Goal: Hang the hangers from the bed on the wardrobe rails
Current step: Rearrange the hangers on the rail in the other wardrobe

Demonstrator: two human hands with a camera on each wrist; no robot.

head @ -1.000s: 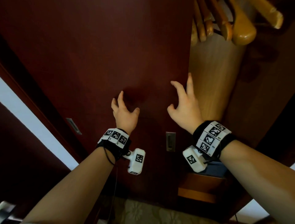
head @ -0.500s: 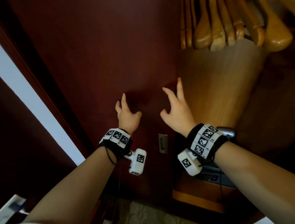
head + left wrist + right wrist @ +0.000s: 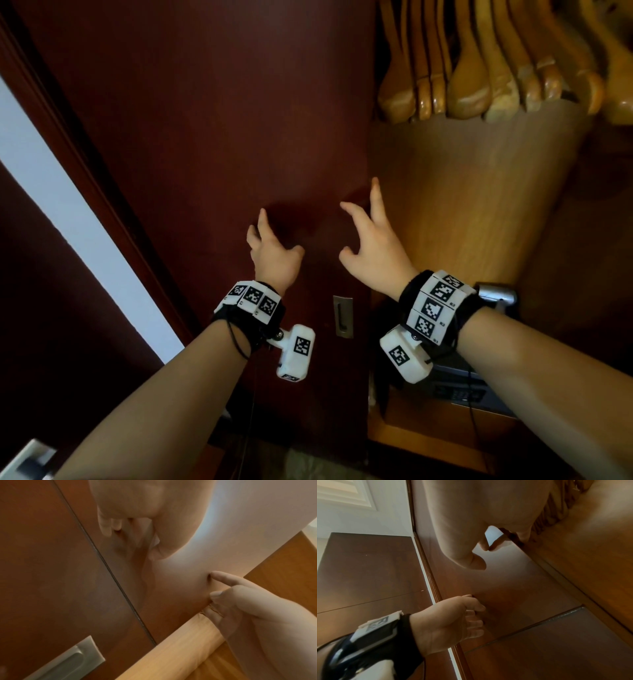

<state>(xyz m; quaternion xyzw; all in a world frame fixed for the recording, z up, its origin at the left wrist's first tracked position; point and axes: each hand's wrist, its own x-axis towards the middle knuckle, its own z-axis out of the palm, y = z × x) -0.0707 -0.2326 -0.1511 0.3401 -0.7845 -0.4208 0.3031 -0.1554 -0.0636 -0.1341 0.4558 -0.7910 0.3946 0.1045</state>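
Now we press our left hand (image 3: 274,260) and right hand (image 3: 375,253), both with spread fingers holding nothing, on the dark door (image 3: 205,137) at frame centre, while the hangers (image 3: 479,68) hang upper right.

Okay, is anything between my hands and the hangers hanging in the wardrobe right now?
Nothing visible blocks them. Both hands are empty, fingertips on the dark sliding door: the left hand further in on it, the right hand at its edge. The wooden hangers hang above and to the right in the open compartment. The rail itself is out of view.
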